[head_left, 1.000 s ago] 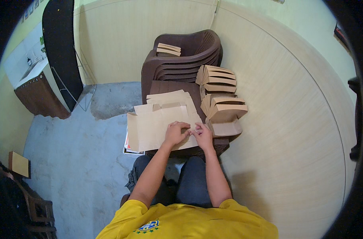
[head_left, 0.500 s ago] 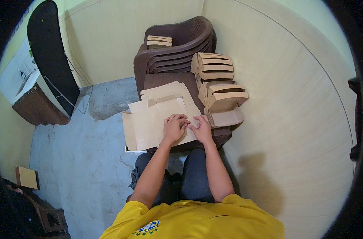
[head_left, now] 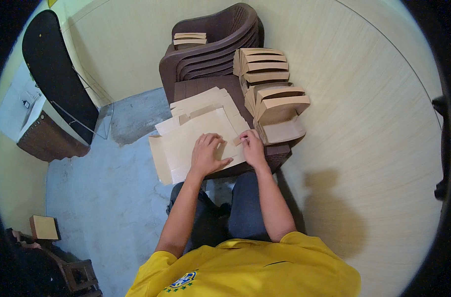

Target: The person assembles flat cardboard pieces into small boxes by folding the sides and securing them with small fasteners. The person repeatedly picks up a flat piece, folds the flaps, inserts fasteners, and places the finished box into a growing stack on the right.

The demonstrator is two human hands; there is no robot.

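Flat cardboard box blanks lie overlapping on a dark brown plastic surface in front of me, with a folded-up side panel at the left. My left hand rests on the top sheet, its fingers spread and nothing in them. At the sheet's right edge, my right hand pinches a small brown cardboard flap between thumb and fingertips. Whether that flap is still joined to the sheet, I cannot tell. Just beyond the right hand stands an open folded carton.
Stacked brown plastic chairs stand behind the blanks, with folded cardboard pieces on the seat. More folded cartons line the right side, near the wall. A black panel and a small box are at the left.
My hands, close together before, have parted. The left has slid left and spread its fingers on the sheet; the right now pinches the small flap. The whole view has shifted slightly.
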